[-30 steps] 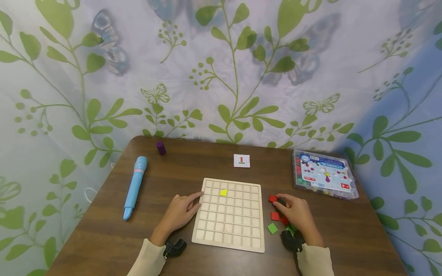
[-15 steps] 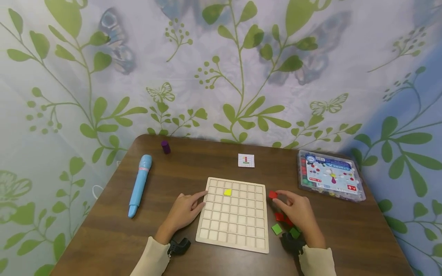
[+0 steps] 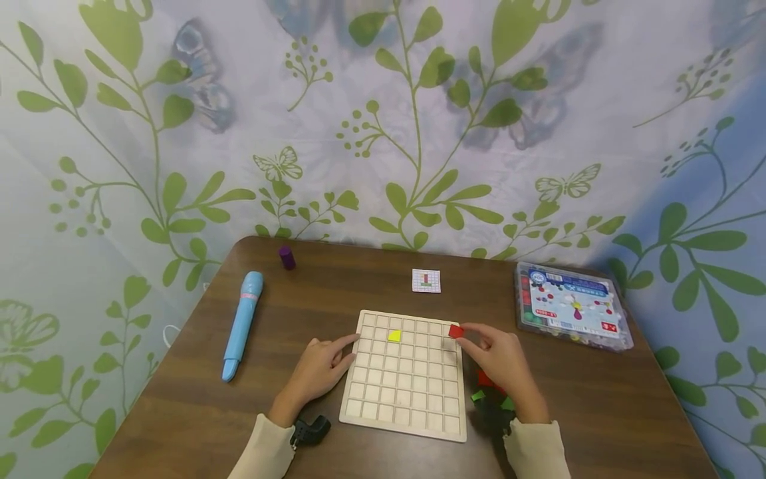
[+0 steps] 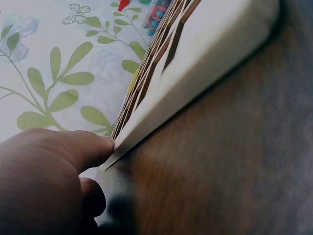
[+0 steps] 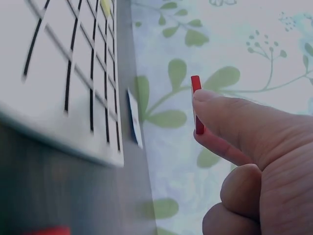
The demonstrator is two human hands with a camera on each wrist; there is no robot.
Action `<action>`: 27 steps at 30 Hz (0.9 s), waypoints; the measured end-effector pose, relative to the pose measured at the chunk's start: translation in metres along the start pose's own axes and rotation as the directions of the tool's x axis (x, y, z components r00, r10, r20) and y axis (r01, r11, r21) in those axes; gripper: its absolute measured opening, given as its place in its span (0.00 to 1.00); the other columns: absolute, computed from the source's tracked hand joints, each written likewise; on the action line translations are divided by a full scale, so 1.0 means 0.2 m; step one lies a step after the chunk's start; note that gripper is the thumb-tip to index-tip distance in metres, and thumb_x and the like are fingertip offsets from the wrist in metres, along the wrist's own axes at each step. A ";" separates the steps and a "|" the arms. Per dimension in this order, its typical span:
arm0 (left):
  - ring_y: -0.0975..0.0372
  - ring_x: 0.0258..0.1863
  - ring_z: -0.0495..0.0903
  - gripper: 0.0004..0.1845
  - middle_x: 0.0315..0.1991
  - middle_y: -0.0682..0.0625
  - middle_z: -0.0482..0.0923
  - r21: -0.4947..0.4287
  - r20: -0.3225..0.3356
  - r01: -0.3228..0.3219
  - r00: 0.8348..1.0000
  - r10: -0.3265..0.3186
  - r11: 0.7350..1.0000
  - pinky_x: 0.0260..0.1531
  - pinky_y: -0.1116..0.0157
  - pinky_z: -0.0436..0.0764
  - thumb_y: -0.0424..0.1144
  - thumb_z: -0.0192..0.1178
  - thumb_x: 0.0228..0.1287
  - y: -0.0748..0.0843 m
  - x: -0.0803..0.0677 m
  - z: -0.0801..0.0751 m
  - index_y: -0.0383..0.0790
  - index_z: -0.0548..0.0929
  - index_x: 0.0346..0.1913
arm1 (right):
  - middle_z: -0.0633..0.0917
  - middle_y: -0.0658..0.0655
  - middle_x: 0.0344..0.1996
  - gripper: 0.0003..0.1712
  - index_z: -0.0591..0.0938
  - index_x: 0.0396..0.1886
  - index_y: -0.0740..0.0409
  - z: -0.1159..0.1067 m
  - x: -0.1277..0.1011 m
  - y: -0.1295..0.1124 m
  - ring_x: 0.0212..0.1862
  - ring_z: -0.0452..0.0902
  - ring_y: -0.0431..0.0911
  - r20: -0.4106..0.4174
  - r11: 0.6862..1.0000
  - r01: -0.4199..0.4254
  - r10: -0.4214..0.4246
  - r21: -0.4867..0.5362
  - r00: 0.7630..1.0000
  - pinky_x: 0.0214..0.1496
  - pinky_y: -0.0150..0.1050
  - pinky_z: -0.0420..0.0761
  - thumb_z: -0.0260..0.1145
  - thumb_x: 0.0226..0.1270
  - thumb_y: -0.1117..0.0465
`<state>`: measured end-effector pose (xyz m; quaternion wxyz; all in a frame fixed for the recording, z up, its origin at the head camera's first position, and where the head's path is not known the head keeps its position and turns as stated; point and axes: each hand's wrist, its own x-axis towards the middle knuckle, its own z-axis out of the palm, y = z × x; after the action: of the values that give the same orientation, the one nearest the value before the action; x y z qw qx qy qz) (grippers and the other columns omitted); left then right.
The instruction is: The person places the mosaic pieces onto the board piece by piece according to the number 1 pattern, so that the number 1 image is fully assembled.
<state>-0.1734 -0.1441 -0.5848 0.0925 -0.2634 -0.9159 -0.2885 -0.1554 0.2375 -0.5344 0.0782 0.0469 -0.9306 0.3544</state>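
A wooden grid board lies on the table, with a yellow tile with one rounded corner in a cell of its upper left part. My left hand touches the board's left edge with its fingertips; the left wrist view shows a fingertip against the rim. Between thumb and index finger, my right hand pinches a red square tile above the board's upper right corner. In the right wrist view this red tile appears edge-on, clear of the board. Below the right hand lie red tiles and green tiles, partly hidden by it.
A small card with a coloured grid pattern lies behind the board. At the back right stands a clear plastic box of coloured parts. On the left are a blue microphone-shaped toy and a purple cylinder.
My right hand has picked up the red tile and carried it left, from beside the board to over its upper right corner. The left hand stays at the board's left edge.
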 end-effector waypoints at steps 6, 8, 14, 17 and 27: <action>0.73 0.16 0.54 0.20 0.15 0.70 0.55 0.002 0.014 0.008 1.000 -0.008 1.000 0.37 0.62 0.64 0.43 0.64 0.72 0.00 -0.01 0.01 0.49 0.83 0.64 | 0.64 0.44 0.13 0.18 0.89 0.50 0.51 0.06 0.04 -0.06 0.16 0.55 0.39 -0.004 0.998 0.064 -0.064 0.017 0.998 0.18 0.35 0.59 0.77 0.63 0.51; 0.73 0.15 0.54 0.20 0.15 0.70 0.54 0.003 0.006 0.007 1.000 -0.007 1.000 0.37 0.62 0.64 0.42 0.65 0.72 0.00 -0.01 0.00 0.49 0.84 0.64 | 0.64 0.44 0.13 0.18 0.89 0.50 0.51 0.08 0.06 -0.09 0.16 0.54 0.39 0.004 0.997 0.068 -0.068 0.029 0.998 0.19 0.35 0.59 0.77 0.63 0.51; 0.73 0.16 0.54 0.20 0.16 0.71 0.53 -0.005 -0.017 0.003 1.000 -0.003 1.000 0.37 0.62 0.63 0.41 0.66 0.71 0.01 0.00 -0.01 0.49 0.84 0.64 | 0.66 0.46 0.13 0.19 0.89 0.52 0.50 0.14 0.09 -0.14 0.17 0.57 0.40 0.040 0.998 0.031 -0.033 0.052 0.999 0.19 0.35 0.60 0.78 0.63 0.51; 0.73 0.16 0.54 0.20 0.16 0.71 0.53 -0.002 -0.010 0.005 1.000 -0.005 1.000 0.37 0.62 0.63 0.42 0.65 0.71 0.01 0.00 -0.01 0.49 0.84 0.64 | 0.66 0.46 0.13 0.19 0.89 0.52 0.50 0.16 0.11 -0.16 0.17 0.57 0.40 0.049 0.998 0.035 -0.038 0.057 0.998 0.20 0.35 0.60 0.78 0.62 0.51; 0.74 0.16 0.53 0.20 0.15 0.71 0.54 0.007 0.004 -0.004 1.000 0.004 1.000 0.37 0.62 0.64 0.42 0.64 0.72 0.00 0.00 0.00 0.49 0.83 0.64 | 0.64 0.44 0.12 0.17 0.90 0.51 0.49 0.27 0.14 -0.18 0.17 0.52 0.37 0.087 0.994 0.060 -0.068 0.092 0.994 0.20 0.34 0.57 0.78 0.63 0.53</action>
<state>-0.1738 -0.1444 -0.5839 0.0922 -0.2653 -0.9166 -0.2844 -0.1840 0.1736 -0.5454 0.0453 0.0959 -0.9146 0.3902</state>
